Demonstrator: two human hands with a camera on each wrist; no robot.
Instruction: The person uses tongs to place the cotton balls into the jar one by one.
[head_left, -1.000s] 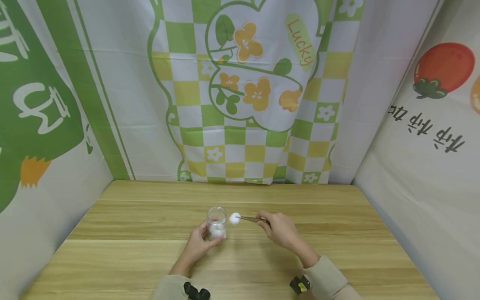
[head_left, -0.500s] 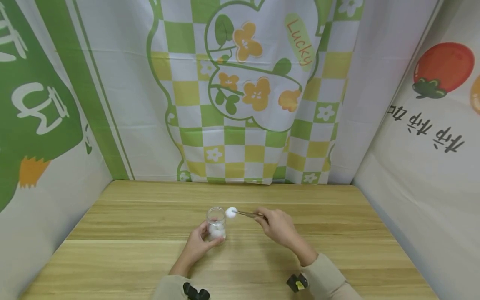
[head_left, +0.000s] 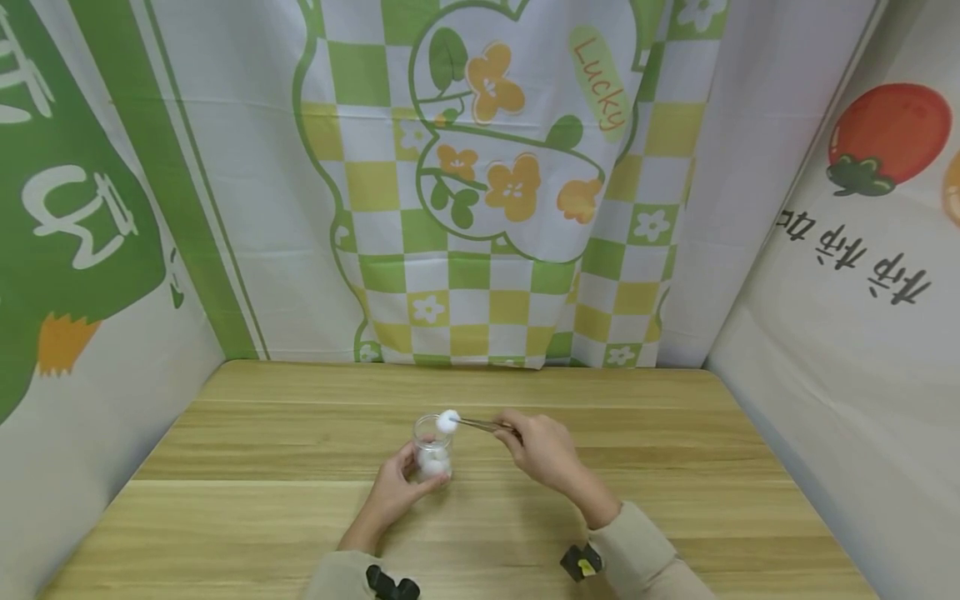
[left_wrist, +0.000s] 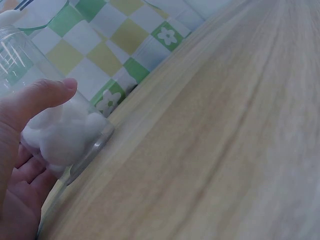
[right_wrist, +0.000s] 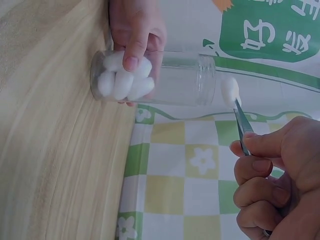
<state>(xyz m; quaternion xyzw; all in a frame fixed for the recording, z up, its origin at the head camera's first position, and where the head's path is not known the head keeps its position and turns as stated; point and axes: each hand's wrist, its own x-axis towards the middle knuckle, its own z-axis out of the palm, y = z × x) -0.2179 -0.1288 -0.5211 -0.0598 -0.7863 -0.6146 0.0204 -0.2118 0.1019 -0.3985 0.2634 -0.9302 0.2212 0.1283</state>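
A clear open jar (head_left: pixel 432 446) stands upright on the table, with several white cotton balls (right_wrist: pixel 125 80) in its lower half. My left hand (head_left: pixel 399 490) grips it low down, the thumb (left_wrist: pixel 47 97) across its side. Tweezers (head_left: pixel 483 425) are pinched between the thumb and fingers of my right hand (head_left: pixel 546 450). Their tips hold one cotton ball (head_left: pixel 447 422) just above the right side of the jar's mouth. In the right wrist view a small gap shows between this held cotton ball (right_wrist: pixel 230 91) and the rim (right_wrist: pixel 207 80).
The wooden table (head_left: pixel 637 433) spreads around both hands. A patterned cloth (head_left: pixel 495 317) hangs along its far edge. Printed sheets (head_left: pixel 847 350) stand at either side.
My right hand has moved left and slightly up, bringing the cotton ball in the tweezers from beside the jar to over its mouth. The left hand and the jar have stayed in place.
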